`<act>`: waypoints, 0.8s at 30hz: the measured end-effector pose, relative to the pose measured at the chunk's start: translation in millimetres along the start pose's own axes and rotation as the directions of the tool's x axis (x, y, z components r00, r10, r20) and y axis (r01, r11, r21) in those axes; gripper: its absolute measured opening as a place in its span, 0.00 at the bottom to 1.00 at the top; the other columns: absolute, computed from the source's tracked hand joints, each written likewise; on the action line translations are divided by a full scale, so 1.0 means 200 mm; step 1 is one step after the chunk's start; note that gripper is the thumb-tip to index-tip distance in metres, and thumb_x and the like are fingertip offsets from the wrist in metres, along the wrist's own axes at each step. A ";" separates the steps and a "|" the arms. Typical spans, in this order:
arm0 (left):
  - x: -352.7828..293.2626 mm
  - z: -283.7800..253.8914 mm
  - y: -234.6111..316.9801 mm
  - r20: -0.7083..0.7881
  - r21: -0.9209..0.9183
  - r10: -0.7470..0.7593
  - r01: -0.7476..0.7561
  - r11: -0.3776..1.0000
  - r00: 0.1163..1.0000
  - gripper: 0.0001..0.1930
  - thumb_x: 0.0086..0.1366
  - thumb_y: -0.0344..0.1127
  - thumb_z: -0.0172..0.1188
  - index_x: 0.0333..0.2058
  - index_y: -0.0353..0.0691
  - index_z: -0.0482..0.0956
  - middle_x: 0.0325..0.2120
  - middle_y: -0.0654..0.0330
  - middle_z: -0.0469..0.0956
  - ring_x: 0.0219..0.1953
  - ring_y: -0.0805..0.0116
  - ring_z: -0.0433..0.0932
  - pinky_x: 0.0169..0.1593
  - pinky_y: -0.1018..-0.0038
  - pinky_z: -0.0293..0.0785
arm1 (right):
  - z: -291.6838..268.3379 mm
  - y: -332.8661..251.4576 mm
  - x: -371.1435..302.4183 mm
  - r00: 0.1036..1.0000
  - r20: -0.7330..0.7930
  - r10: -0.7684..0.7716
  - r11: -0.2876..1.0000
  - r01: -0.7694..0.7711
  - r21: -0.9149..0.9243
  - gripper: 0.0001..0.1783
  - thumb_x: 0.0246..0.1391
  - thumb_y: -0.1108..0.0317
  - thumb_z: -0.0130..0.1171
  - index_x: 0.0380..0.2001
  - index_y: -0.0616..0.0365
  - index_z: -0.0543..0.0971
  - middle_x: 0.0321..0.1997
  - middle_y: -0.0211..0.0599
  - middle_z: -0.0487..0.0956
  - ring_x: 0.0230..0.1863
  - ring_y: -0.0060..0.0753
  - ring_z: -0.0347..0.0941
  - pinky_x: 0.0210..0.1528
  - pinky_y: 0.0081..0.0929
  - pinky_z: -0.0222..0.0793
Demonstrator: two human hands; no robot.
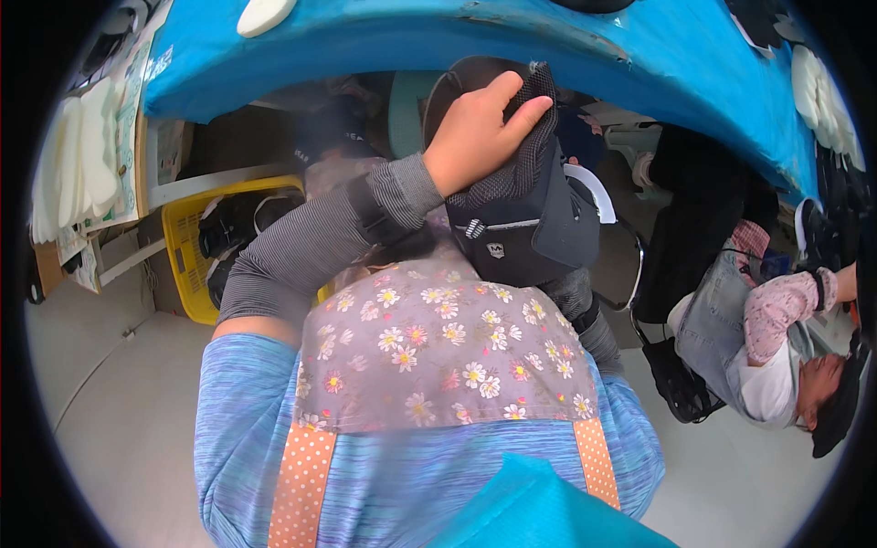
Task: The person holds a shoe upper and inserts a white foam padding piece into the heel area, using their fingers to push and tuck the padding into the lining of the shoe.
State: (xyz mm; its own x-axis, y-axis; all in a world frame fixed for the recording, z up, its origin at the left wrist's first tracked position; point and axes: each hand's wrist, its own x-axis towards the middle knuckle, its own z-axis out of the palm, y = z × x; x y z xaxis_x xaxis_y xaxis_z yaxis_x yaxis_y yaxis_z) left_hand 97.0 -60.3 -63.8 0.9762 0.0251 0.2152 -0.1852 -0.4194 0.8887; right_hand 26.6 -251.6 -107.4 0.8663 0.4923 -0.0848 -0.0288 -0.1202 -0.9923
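Note:
My left hand, in a grey striped sleeve, lies over the top of a dark navy fabric item. Its thumb and fingers press on the black mesh lining at the item's upper edge. The item has light piping, a small shield badge and a smooth dark flap; its kind is unclear. A curved white strip shows at its right side. My right forearm runs up behind the item, which hides the right hand. All this is above my flowered apron, below the bench edge.
A blue-covered bench spans the front, with a white insole-shaped piece on it. Black shoes fill a yellow basket at left. More white pieces stand at far left. Another person works at right, near a chair.

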 end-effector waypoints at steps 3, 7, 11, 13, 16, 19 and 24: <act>-0.02 -0.01 0.00 0.026 -0.032 0.027 -0.026 0.999 0.999 0.16 0.65 0.41 0.62 0.32 0.34 0.69 0.17 0.51 0.66 0.17 0.67 0.62 0.23 0.72 0.64 | 0.03 0.04 0.04 1.000 -0.021 -0.023 1.000 0.023 -0.016 0.34 0.66 0.50 0.46 0.67 0.58 0.58 0.67 0.43 0.64 0.67 0.35 0.62 0.66 0.35 0.60; -0.08 -0.10 0.06 0.070 -0.032 -0.060 0.062 0.998 0.996 0.15 0.66 0.39 0.61 0.32 0.34 0.68 0.19 0.50 0.67 0.18 0.67 0.63 0.24 0.72 0.64 | 0.02 0.08 0.10 0.999 -0.020 -0.025 0.999 0.025 -0.020 0.34 0.65 0.49 0.46 0.67 0.58 0.58 0.67 0.43 0.64 0.67 0.36 0.61 0.66 0.35 0.60; -0.17 -0.20 0.09 0.170 -0.033 -0.175 0.183 0.983 0.970 0.14 0.67 0.37 0.59 0.32 0.33 0.67 0.19 0.52 0.68 0.21 0.71 0.62 0.26 0.73 0.64 | -0.04 0.08 0.14 1.000 -0.003 -0.011 1.000 0.011 -0.005 0.34 0.65 0.49 0.46 0.67 0.58 0.58 0.67 0.43 0.64 0.67 0.36 0.61 0.66 0.35 0.60; -0.20 -0.20 0.05 0.187 -0.018 -0.183 0.189 0.982 0.965 0.13 0.68 0.37 0.58 0.33 0.33 0.68 0.20 0.53 0.68 0.22 0.73 0.62 0.27 0.72 0.65 | -0.05 0.08 0.15 1.000 -0.003 -0.001 1.000 0.001 -0.005 0.34 0.65 0.49 0.46 0.67 0.58 0.58 0.67 0.43 0.64 0.67 0.36 0.61 0.66 0.35 0.60; -0.18 -0.17 0.02 0.247 -0.086 -0.213 0.240 0.967 0.945 0.14 0.69 0.39 0.57 0.38 0.31 0.70 0.25 0.53 0.72 0.27 0.73 0.66 0.32 0.73 0.68 | -0.04 0.07 0.12 1.000 -0.012 0.016 1.000 -0.016 -0.007 0.35 0.65 0.49 0.47 0.67 0.58 0.58 0.67 0.43 0.64 0.67 0.36 0.61 0.66 0.35 0.59; -0.18 -0.14 -0.01 0.166 -0.250 -0.193 0.231 0.940 0.967 0.18 0.68 0.41 0.58 0.44 0.29 0.71 0.32 0.53 0.77 0.33 0.72 0.71 0.38 0.74 0.71 | 0.01 0.09 0.08 1.000 0.007 0.007 1.000 -0.007 -0.005 0.35 0.65 0.49 0.47 0.67 0.58 0.58 0.67 0.44 0.64 0.67 0.36 0.61 0.67 0.35 0.59; -0.17 -0.14 -0.06 0.287 -0.148 -0.181 0.230 0.962 0.941 0.20 0.66 0.42 0.61 0.48 0.30 0.72 0.34 0.54 0.79 0.36 0.72 0.75 0.41 0.74 0.73 | 0.04 0.10 0.02 1.000 -0.002 0.025 1.000 -0.025 0.003 0.35 0.65 0.48 0.47 0.67 0.59 0.58 0.67 0.44 0.64 0.67 0.36 0.61 0.67 0.35 0.59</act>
State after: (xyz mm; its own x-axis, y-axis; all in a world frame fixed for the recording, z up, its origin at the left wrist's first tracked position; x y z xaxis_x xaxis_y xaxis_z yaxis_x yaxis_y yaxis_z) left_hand 62.1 -31.7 -70.9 0.9841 -0.1612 -0.0746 0.0300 -0.2629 0.9643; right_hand 25.4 -245.1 -127.8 0.8663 0.4873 -0.1097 -0.0520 -0.1303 -0.9901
